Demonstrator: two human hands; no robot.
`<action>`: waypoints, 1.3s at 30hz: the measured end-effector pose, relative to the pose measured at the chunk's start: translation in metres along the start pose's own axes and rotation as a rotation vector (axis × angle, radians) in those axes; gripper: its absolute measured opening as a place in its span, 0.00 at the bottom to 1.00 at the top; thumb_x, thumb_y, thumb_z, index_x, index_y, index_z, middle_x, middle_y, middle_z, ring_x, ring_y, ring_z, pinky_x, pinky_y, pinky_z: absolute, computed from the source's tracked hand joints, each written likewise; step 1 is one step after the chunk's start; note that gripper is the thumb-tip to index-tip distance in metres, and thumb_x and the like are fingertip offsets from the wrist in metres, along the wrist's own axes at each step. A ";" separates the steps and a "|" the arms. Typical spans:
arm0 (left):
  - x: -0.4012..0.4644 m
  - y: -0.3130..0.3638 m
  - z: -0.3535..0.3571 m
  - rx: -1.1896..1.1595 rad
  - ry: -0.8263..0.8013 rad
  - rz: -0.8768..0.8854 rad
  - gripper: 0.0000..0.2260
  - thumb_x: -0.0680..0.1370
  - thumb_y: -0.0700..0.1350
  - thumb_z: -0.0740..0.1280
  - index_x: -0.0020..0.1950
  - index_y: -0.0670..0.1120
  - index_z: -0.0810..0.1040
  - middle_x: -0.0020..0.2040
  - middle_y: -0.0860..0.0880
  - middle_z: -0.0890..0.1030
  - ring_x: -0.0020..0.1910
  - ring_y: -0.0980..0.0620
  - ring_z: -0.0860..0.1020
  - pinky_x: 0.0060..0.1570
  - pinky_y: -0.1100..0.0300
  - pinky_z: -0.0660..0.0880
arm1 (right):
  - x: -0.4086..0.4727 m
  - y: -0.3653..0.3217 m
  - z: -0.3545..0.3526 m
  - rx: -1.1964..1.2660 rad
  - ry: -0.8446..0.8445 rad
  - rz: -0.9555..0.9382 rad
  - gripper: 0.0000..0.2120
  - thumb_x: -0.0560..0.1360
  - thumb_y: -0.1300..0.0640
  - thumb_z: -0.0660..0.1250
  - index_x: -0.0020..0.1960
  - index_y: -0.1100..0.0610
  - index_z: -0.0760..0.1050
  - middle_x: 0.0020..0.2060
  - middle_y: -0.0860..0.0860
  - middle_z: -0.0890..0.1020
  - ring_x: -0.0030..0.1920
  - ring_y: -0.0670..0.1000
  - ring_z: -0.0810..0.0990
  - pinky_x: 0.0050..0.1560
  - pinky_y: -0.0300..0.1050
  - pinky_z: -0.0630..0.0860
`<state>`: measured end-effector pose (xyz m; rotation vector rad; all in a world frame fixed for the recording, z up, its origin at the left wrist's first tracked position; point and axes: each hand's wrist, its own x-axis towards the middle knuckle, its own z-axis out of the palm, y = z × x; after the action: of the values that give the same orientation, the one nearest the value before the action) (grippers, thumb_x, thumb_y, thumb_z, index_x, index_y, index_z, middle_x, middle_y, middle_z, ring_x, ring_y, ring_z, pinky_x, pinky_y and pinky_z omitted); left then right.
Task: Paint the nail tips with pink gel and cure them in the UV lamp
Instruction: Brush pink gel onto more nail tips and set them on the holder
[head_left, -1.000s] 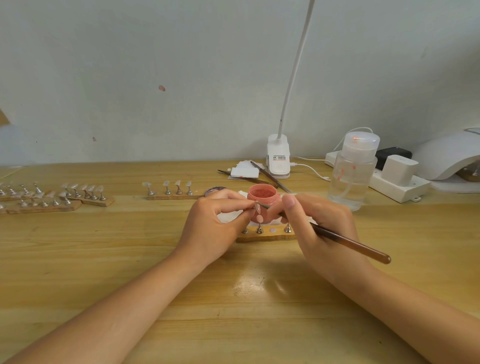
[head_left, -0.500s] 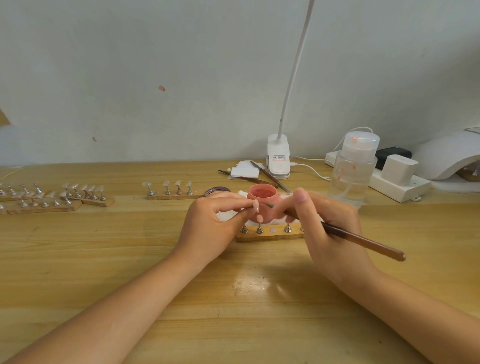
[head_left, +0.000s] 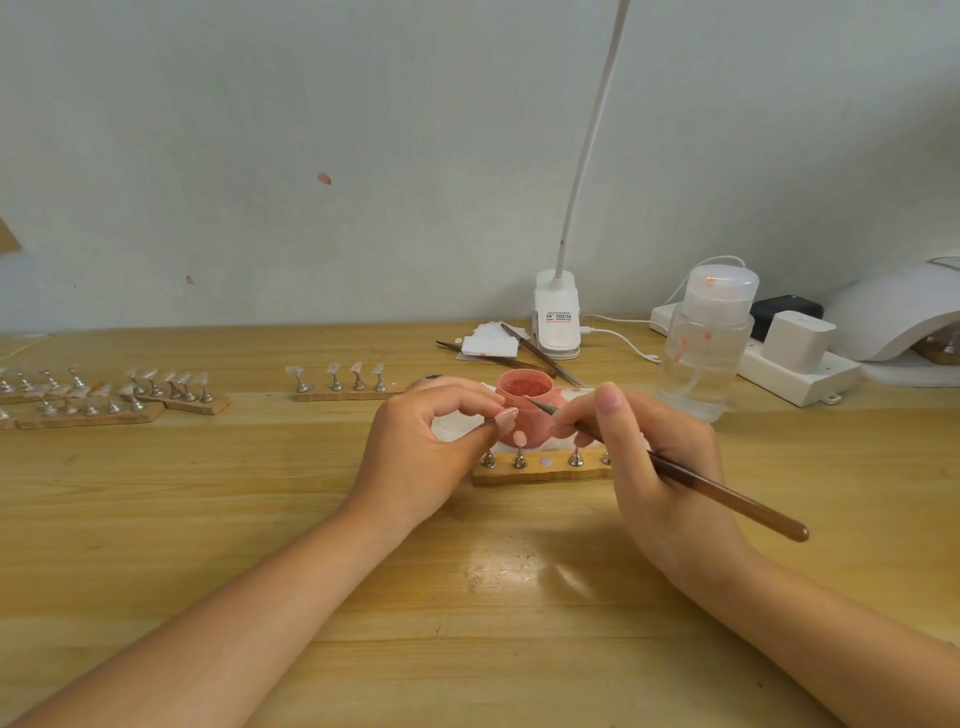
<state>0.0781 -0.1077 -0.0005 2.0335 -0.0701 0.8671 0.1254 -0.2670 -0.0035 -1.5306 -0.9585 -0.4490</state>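
Observation:
My left hand pinches a pink nail tip on its small metal stand between thumb and forefinger. My right hand grips a brown brush, its pointed tip held just right of the nail tip, in front of the open pink gel pot. Below them lies a wooden holder strip with metal stands, one bearing a painted tip. The white UV lamp sits at the far right edge.
Two more wooden strips with clear nail tips lie at left and centre-left. A clear pump bottle, a white power strip, a clip lamp base and spare brushes on white pads stand behind.
My right hand has drawn the brush back to the right and up, away from the nail tip; a gap now shows between the two hands. My left hand stays put.

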 end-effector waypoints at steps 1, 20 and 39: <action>0.000 0.000 0.000 -0.011 -0.006 -0.002 0.09 0.68 0.39 0.73 0.35 0.53 0.81 0.37 0.58 0.82 0.43 0.61 0.78 0.48 0.71 0.71 | 0.000 0.000 0.001 -0.030 -0.001 -0.008 0.20 0.78 0.53 0.53 0.38 0.58 0.80 0.36 0.41 0.81 0.43 0.38 0.79 0.45 0.33 0.72; 0.000 -0.002 0.001 -0.009 0.005 -0.014 0.07 0.66 0.37 0.74 0.36 0.49 0.82 0.36 0.53 0.79 0.37 0.58 0.74 0.41 0.72 0.69 | -0.001 -0.003 0.001 -0.128 -0.086 -0.028 0.20 0.77 0.51 0.54 0.38 0.58 0.80 0.36 0.44 0.82 0.40 0.45 0.79 0.42 0.42 0.74; -0.001 0.002 0.000 -0.022 -0.001 -0.006 0.06 0.68 0.39 0.73 0.41 0.50 0.83 0.40 0.52 0.82 0.43 0.58 0.77 0.46 0.71 0.70 | 0.000 -0.002 -0.005 0.122 0.055 0.039 0.20 0.76 0.37 0.50 0.46 0.47 0.75 0.34 0.48 0.83 0.30 0.46 0.80 0.34 0.36 0.76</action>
<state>0.0771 -0.1091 0.0001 2.0128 -0.0740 0.8582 0.1245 -0.2716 -0.0011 -1.4173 -0.8957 -0.3955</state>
